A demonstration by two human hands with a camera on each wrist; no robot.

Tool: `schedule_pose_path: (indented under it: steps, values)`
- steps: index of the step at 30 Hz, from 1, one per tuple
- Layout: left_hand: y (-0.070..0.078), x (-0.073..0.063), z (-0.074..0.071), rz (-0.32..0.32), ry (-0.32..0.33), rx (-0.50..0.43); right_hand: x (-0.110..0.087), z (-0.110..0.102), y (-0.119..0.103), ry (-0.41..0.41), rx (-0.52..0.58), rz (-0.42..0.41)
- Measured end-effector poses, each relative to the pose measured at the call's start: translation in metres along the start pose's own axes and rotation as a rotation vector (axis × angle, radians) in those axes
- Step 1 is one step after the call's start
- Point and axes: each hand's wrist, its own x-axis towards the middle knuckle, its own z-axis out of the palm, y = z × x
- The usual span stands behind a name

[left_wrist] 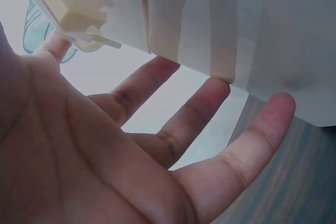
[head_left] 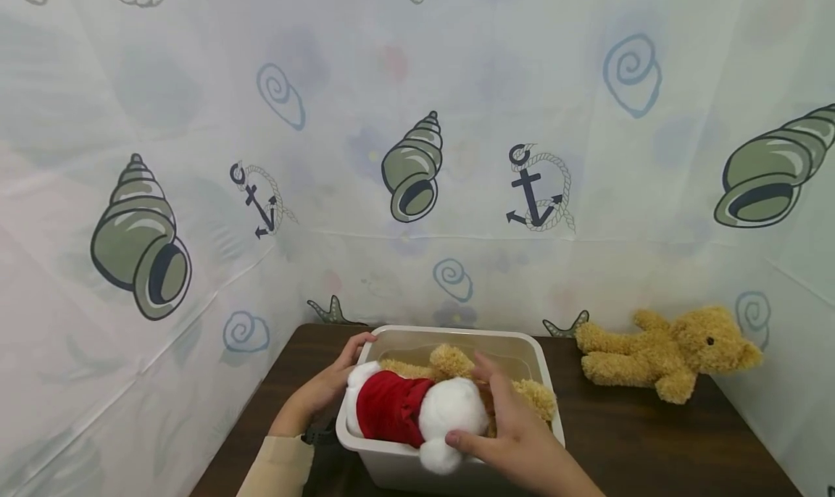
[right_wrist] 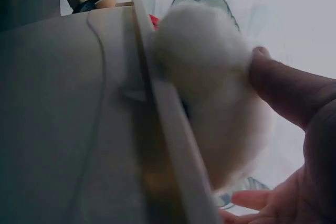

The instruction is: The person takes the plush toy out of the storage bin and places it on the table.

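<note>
A white plush toy in a red top (head_left: 394, 408) lies on its side across the front of a white plastic bin (head_left: 457, 330). Its round white head (right_wrist: 210, 72) rests by the front rim, one ear over the edge. My right hand (head_left: 522, 439) spreads around that head, the thumb touching the white fur and the fingers extended on the far side. My left hand (head_left: 333, 377) is at the bin's left side; straight fingers (left_wrist: 194, 114) touch the outer wall in the left wrist view. Under the white toy, tan curly plush (head_left: 450, 361) shows, mostly hidden.
A tan teddy bear (head_left: 665, 348) lies on its side at the right back of the dark wood table (head_left: 626, 432). A pale curtain (head_left: 483, 265) printed with shells and anchors hangs behind and along both sides.
</note>
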Motion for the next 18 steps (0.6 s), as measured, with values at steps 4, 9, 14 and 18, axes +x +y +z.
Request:
schedule_pose_path:
  steps: [4, 9, 14, 18]
  values:
    - [-0.003, -0.002, 0.002, 0.0, -0.008, -0.007, 0.0, 0.0, 0.006, -0.059, -0.037, 0.006]
    - [-0.001, -0.004, 0.005, -0.017, -0.007, -0.009, -0.001, 0.0, 0.012, -0.075, -0.13, -0.063]
    - [0.003, -0.003, 0.004, -0.017, 0.005, 0.002, 0.0, 0.003, 0.012, -0.071, -0.203, -0.144]
    - [0.004, -0.004, 0.004, -0.027, 0.014, 0.009, -0.001, 0.004, 0.012, -0.07, -0.192, -0.142]
